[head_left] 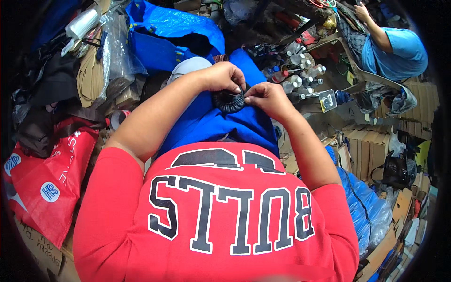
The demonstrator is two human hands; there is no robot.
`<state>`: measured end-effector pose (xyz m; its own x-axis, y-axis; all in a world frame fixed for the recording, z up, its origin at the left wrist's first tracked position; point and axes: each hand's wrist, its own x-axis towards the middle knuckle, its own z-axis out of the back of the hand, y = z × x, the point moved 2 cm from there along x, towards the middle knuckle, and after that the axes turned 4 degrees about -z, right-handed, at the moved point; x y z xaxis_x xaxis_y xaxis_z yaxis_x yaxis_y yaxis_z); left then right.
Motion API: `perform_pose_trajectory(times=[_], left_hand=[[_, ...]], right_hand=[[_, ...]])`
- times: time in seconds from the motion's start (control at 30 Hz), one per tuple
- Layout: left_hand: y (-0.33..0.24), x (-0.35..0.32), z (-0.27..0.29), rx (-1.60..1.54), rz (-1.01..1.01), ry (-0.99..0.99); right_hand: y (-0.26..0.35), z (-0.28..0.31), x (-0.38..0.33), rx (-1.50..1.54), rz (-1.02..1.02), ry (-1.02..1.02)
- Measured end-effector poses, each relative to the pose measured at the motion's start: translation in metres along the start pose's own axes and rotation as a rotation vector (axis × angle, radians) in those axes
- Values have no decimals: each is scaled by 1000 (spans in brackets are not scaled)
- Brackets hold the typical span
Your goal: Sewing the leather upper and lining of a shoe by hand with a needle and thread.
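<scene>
A black, round piece with a ridged, pleated-looking rim (229, 104) rests over the blue cloth (202, 123) across my lap; what kind of thing it is does not show clearly. My left hand (222, 77) is bent over its upper edge, with thumb and fingertips pinched together on it. At its right edge, my right hand (269, 99) pinches the rim between thumb and forefinger. Part of the piece's far side is hidden behind my left fingers.
Several bottles (303, 75) stand to the right, beyond my right hand. A large blue bag (176, 28) lies ahead, and a red bag (51, 183) sits at my left. Cardboard (366, 148) is stacked at the right. A person in a blue shirt (399, 54) works at the far right.
</scene>
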<state>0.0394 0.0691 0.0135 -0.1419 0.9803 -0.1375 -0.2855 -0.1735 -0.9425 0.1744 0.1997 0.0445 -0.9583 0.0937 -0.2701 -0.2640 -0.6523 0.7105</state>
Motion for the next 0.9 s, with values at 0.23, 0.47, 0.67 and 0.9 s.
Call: perform_pose_trajectory(times=[0.23, 0.47, 0.67, 0.9], left_hand=[[-22, -47, -19, 470, -30, -518], [-27, -118, 17, 462, 337, -244], [-53, -71, 0, -599, -49, -613], [-10, -59, 2, -1218, -84, -578]], right_hand=[[-15, 9, -3, 633, -265, 44], [-47, -4, -11, 62, 178, -235], [-65, -6, 11, 1633, -168, -514], [-54, -1, -17, 1736, -127, -59]])
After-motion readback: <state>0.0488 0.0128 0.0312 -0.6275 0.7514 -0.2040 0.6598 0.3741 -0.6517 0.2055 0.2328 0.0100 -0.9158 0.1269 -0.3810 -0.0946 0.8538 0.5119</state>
